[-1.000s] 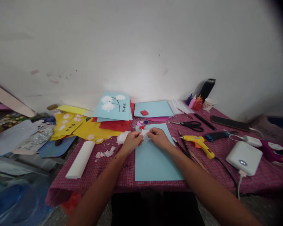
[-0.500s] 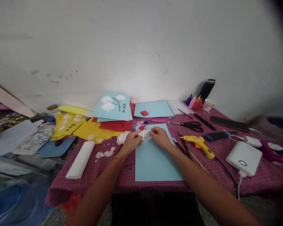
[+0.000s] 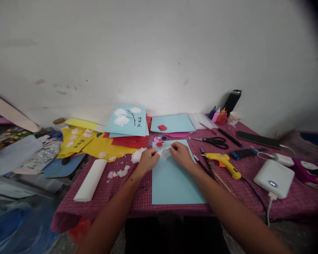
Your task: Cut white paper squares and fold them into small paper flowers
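A small piece of white tissue paper [image 3: 164, 153] stretches between my two hands, above the upper part of a light blue sheet [image 3: 175, 183]. My left hand [image 3: 149, 159] pinches its left end with closed fingers. Its other end is pinched in my right hand [image 3: 180, 153]. Left of my left hand lies more white tissue paper [image 3: 137, 155], with torn white scraps [image 3: 119, 172] nearer to me. Small paint palette spots of pink, red and blue [image 3: 159, 141] show just beyond the sheet's top edge.
Scissors [image 3: 213, 141], a yellow glue gun [image 3: 224, 163] and a white power bank [image 3: 275, 178] lie to the right. At the left is a white paper roll [image 3: 91, 180]. A blue card with white flowers [image 3: 127, 120] leans behind. Paint bottles [image 3: 217, 114] stand by a black flask [image 3: 232, 102].
The white tissue paper looks narrower and more twisted between my fingers. My hands have barely shifted; my right hand has moved very slightly to the right.
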Available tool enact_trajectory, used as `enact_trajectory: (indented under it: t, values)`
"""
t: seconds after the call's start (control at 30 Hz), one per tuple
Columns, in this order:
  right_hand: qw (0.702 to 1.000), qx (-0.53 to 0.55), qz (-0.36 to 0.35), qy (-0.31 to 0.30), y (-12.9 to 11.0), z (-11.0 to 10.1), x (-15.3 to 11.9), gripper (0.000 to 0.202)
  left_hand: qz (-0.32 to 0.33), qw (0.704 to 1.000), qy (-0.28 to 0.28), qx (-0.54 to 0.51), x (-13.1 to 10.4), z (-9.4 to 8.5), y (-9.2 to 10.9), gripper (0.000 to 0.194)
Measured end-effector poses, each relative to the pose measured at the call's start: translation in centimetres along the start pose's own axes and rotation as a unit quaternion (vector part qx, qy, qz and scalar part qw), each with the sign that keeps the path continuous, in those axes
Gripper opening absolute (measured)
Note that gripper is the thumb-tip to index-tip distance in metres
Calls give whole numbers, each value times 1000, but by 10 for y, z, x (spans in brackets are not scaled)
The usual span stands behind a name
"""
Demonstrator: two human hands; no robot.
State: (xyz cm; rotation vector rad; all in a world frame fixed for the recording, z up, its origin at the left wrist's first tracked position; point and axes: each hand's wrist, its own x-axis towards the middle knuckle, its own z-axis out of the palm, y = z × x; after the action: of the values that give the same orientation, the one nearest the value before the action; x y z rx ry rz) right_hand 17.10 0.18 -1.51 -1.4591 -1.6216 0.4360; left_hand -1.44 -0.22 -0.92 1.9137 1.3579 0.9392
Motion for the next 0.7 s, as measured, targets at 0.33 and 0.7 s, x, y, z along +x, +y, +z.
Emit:
enact_trajectory:
  t: [0.33, 0.7]
  values:
    - [996, -49, 18, 72, 9, -13, 11, 20, -17, 997, 62, 30, 2, -2, -3, 16]
    - [962, -266, -63, -23, -14, -14, -7, 19, -93, 976, 45, -194, 4, -2, -2, 15]
